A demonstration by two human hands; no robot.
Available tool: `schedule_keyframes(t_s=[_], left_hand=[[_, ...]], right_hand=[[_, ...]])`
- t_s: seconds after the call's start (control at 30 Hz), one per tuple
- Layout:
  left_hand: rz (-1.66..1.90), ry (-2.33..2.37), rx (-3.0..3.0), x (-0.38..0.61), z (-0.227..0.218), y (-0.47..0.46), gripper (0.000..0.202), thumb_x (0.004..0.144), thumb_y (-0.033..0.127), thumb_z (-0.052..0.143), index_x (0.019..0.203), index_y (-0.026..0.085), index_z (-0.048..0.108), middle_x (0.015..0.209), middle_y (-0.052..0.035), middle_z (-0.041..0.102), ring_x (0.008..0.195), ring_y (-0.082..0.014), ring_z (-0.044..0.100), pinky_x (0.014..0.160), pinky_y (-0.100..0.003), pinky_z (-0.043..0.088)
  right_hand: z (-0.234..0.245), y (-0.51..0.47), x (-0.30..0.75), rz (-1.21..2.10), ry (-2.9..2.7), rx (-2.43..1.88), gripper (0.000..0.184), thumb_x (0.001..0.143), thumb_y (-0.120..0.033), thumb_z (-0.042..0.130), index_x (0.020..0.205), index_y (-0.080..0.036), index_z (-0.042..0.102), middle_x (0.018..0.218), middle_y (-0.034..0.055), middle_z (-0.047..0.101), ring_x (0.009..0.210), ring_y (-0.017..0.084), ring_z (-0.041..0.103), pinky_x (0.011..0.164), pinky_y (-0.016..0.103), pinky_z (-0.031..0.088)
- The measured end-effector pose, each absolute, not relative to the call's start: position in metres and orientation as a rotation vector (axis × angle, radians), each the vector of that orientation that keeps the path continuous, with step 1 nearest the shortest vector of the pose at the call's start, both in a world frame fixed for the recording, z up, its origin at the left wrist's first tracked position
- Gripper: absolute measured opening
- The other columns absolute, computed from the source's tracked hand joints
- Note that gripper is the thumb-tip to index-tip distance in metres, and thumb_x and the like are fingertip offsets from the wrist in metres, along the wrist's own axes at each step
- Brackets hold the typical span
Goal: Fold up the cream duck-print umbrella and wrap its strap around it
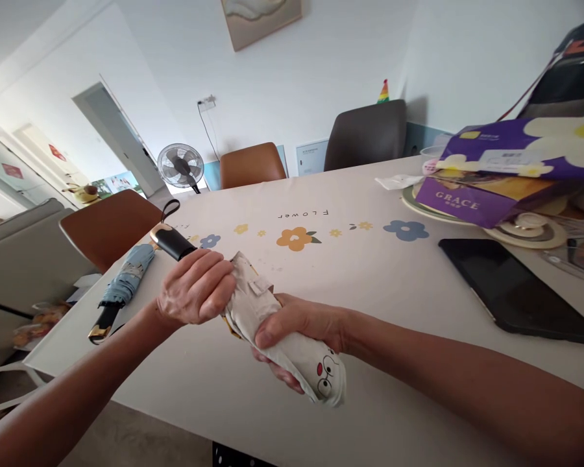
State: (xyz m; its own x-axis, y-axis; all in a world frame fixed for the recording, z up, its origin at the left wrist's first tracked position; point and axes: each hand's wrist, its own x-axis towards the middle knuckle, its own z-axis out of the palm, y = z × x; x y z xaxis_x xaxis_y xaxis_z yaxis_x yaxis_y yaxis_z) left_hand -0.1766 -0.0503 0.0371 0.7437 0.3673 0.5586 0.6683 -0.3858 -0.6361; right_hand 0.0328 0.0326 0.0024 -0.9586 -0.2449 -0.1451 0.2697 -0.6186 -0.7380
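A folded white umbrella (255,305) with a cartoon face near its lower end is held slantwise over the table. My left hand (198,285) is wrapped round it just below the black handle, which has a gold tip and a wrist strap. Around the wrapped cloth nearer the cartoon end, my right hand (296,331) is closed, thumb on top and fingers underneath. Left of my left hand, a folded light-blue umbrella (129,275) with a black and gold handle lies on the table.
The flower-printed table (360,285) spreads beneath my hands. At the right lie a black tablet (511,285), a purple box (457,198) and a purple bag (516,146). Brown chairs (253,165) and a dark chair (367,136) stand around it. Behind is a fan (181,165).
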Motion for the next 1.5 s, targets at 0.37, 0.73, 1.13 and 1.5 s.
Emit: schedule_keyframes(t_s=[0.37, 0.73, 1.13, 1.5], left_hand=[[-0.326, -1.337, -1.855, -0.184, 0.039, -0.067, 0.064, 0.076, 0.017, 0.059, 0.133, 0.016, 0.031, 0.128, -0.0191, 0.051, 0.127, -0.0337, 0.041, 0.103, -0.059, 0.03], [-0.079, -1.213, -2.287, -0.15, 0.031, -0.064, 0.069, 0.08, 0.005, 0.046, 0.142, 0.011, 0.017, 0.125, -0.0151, 0.056, 0.125, -0.0256, 0.045, 0.111, -0.057, 0.018], [-0.21, -1.156, -2.332, -0.156, 0.039, -0.052, 0.026, 0.081, 0.011, 0.05, 0.107, 0.014, 0.055, 0.112, -0.0123, 0.064, 0.113, -0.024, 0.055, 0.101, -0.045, 0.041], [-0.219, -1.205, -2.372, -0.157, 0.044, -0.043, 0.013, 0.08, 0.016, 0.049, 0.092, 0.015, 0.055, 0.069, -0.0043, 0.063, 0.067, -0.0164, 0.061, 0.063, -0.03, 0.048]], right_hand=[[0.013, 0.032, 0.034, -2.618, 1.565, 0.463, 0.022, 0.064, -0.024, 0.07, 0.079, -0.015, 0.056, 0.061, -0.0026, 0.054, 0.049, 0.008, 0.05, 0.044, 0.017, 0.042], [0.007, 0.025, 0.03, -2.392, 1.794, 0.589, 0.019, 0.065, -0.028, 0.068, 0.074, -0.017, 0.054, 0.06, -0.0024, 0.053, 0.049, 0.01, 0.05, 0.044, 0.019, 0.04], [0.019, 0.03, 0.036, -2.229, 2.082, 0.504, 0.024, 0.064, -0.029, 0.07, 0.075, -0.018, 0.053, 0.068, -0.002, 0.053, 0.056, 0.009, 0.05, 0.047, 0.019, 0.041], [0.023, 0.039, 0.039, -2.331, 1.822, 0.523, 0.029, 0.065, -0.033, 0.073, 0.082, -0.017, 0.056, 0.065, -0.0008, 0.056, 0.054, 0.011, 0.055, 0.048, 0.02, 0.045]])
